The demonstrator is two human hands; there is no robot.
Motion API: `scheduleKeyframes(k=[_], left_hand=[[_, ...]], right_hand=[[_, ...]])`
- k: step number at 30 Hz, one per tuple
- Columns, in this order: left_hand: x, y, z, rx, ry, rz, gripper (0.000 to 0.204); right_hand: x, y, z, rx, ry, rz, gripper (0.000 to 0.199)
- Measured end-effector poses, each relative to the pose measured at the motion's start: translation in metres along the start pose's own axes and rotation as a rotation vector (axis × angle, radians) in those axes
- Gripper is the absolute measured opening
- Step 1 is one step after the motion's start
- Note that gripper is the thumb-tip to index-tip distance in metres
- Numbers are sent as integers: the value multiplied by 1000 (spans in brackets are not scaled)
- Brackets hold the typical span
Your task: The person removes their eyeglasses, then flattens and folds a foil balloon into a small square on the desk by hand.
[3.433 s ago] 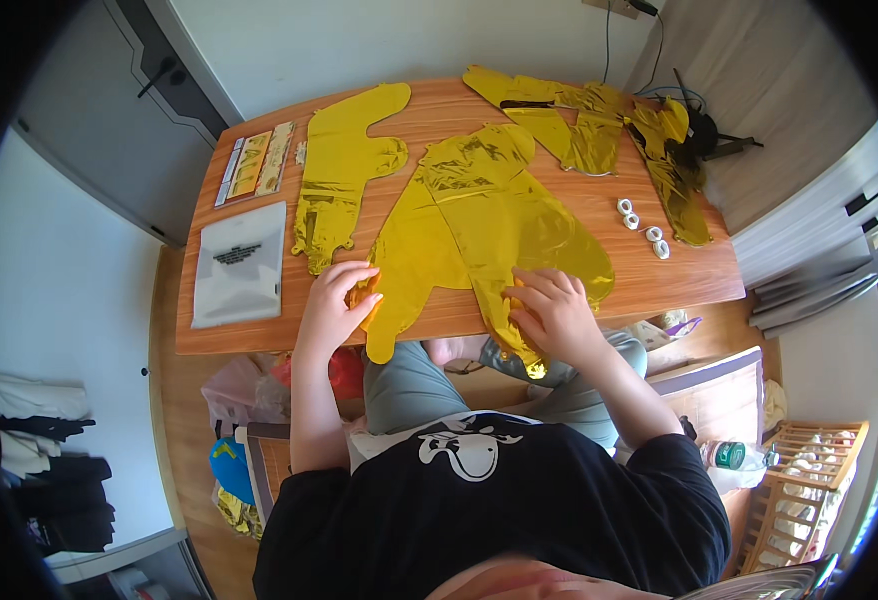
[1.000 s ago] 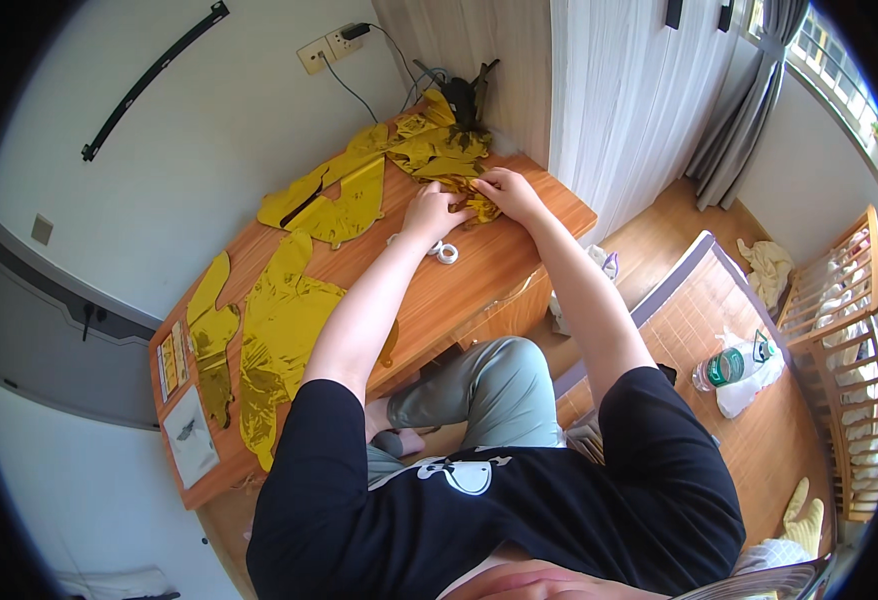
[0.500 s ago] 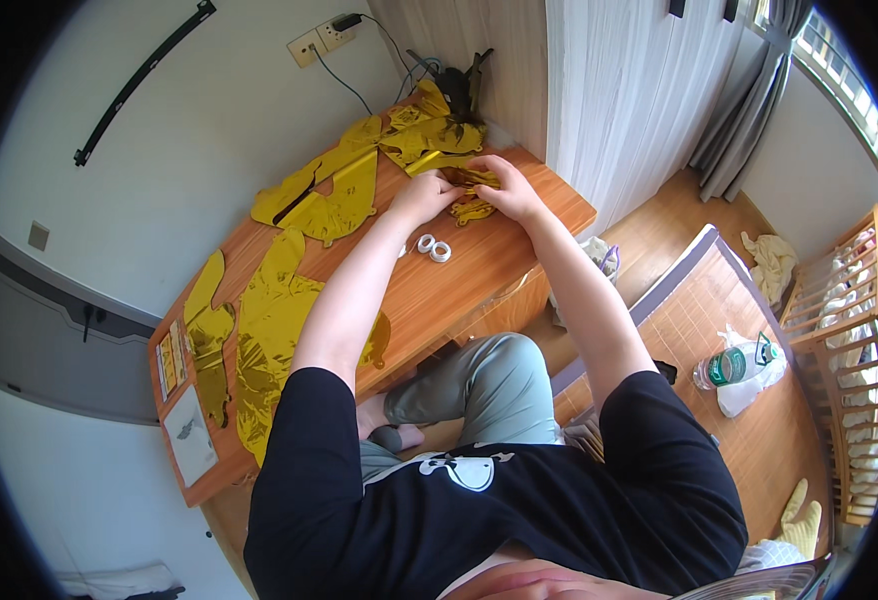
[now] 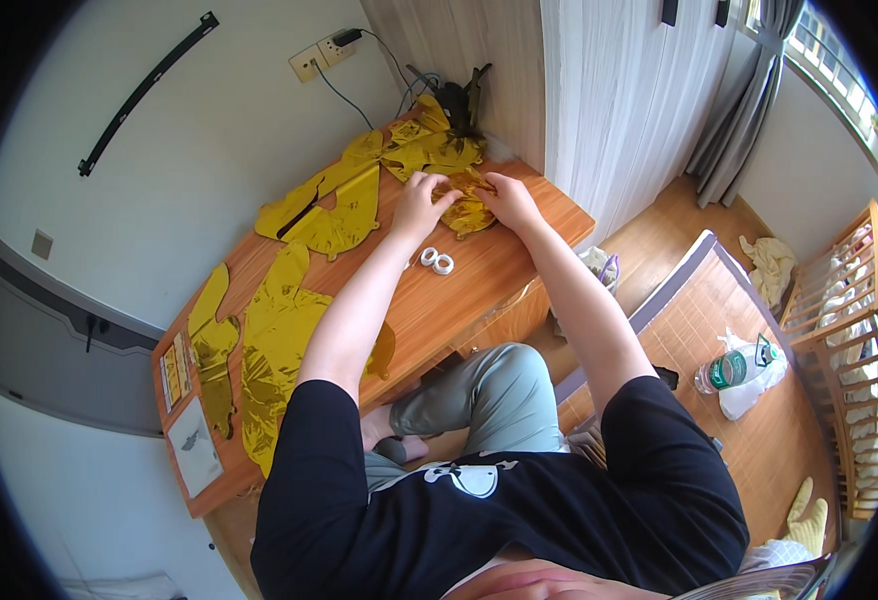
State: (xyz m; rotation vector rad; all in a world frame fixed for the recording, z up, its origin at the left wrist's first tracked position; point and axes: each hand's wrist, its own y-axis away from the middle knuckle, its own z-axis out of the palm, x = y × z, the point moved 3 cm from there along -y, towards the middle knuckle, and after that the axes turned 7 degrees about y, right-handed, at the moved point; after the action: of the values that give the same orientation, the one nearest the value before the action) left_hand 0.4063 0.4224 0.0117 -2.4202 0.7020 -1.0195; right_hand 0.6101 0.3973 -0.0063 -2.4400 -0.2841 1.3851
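Observation:
A crinkled gold foil balloon (image 4: 473, 214), flat and partly opened out, lies between my hands on the far part of the wooden desk. My left hand (image 4: 420, 208) has its thumb and fingers closed at the balloon's left edge. At the right edge, my right hand (image 4: 512, 203) pinches the foil between thumb and fingers. Just nearer to me are small white rolls (image 4: 443, 264) of ribbon or tape. More flat gold foil balloons lie to the left, a curved one (image 4: 344, 215) and a broad one (image 4: 277, 350) among them.
At the desk's back corner sits a dark object (image 4: 456, 108) beside cables from a wall socket (image 4: 321, 57). Printed sheets (image 4: 195, 447) lie at the left end. A pale wardrobe (image 4: 619, 110) borders the desk. To the right are a mat with a bottle (image 4: 731, 369) and a wooden crib (image 4: 844, 350).
The foil balloon between my hands has spread from a folded bundle into a wider sheet. My hands have moved apart slightly, and the view has shifted a little.

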Motion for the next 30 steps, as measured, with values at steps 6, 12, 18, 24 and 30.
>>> scheduleKeyframes(k=[6, 12, 18, 24, 30], left_hand=[[3, 13, -2, -333, -237, 109, 43], [3, 3, 11, -359, -222, -16, 36], [-17, -10, 14, -353, -40, -271, 36], [-9, -10, 15, -259, -75, -132, 46], [10, 9, 4, -248, -462, 255, 60]], right_hand=[[-5, -2, -2, 18, 204, -24, 29], [8, 1, -4, -28, 43, -1, 34], [-10, 5, 0, -98, 113, -187, 37], [-4, -1, -1, -49, 96, -106, 35], [1, -6, 2, -15, 171, 34, 29]])
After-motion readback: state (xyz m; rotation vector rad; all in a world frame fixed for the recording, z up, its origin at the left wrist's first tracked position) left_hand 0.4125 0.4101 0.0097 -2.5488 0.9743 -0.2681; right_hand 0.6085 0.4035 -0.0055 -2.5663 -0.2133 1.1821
